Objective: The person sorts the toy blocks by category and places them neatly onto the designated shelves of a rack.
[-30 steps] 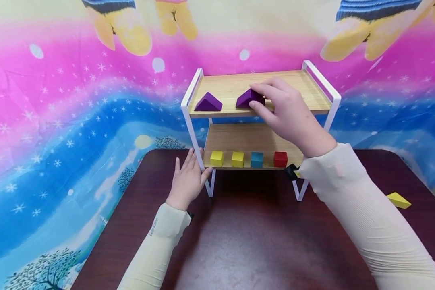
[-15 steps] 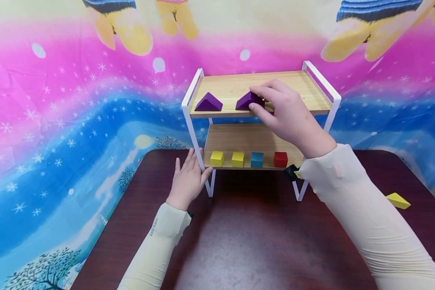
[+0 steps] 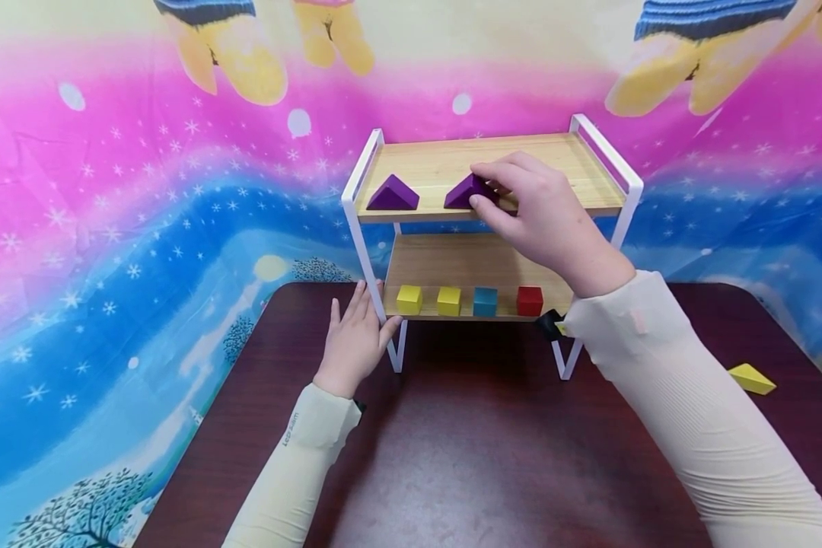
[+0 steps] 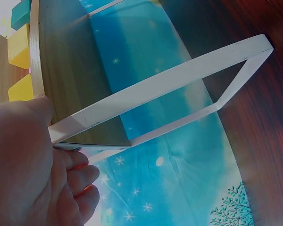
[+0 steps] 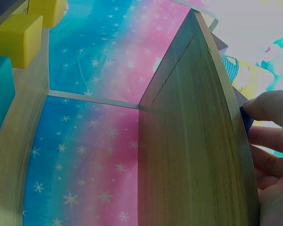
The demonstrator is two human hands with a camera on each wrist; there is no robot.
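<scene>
A two-tier wooden shelf with a white frame (image 3: 361, 251) stands on the table. My right hand (image 3: 537, 213) pinches the right-hand purple triangular block (image 3: 459, 193) between thumb and fingers, at the front of the top board. Left of it sits another purple triangular block (image 3: 393, 193). In the right wrist view the board's edge hides most of the held block (image 5: 245, 115). My left hand (image 3: 355, 339) holds the lower left corner of the shelf, thumb at the lower board's front and fingers around the outer side of the white post (image 4: 108, 103).
Along the lower board's front edge stand two yellow cubes (image 3: 409, 300) (image 3: 449, 301), a blue cube (image 3: 485, 301) and a red cube (image 3: 530, 301). A yellow triangular block (image 3: 753, 379) lies on the dark table (image 3: 452, 457) at far right. A printed cloth (image 3: 178, 228) hangs behind.
</scene>
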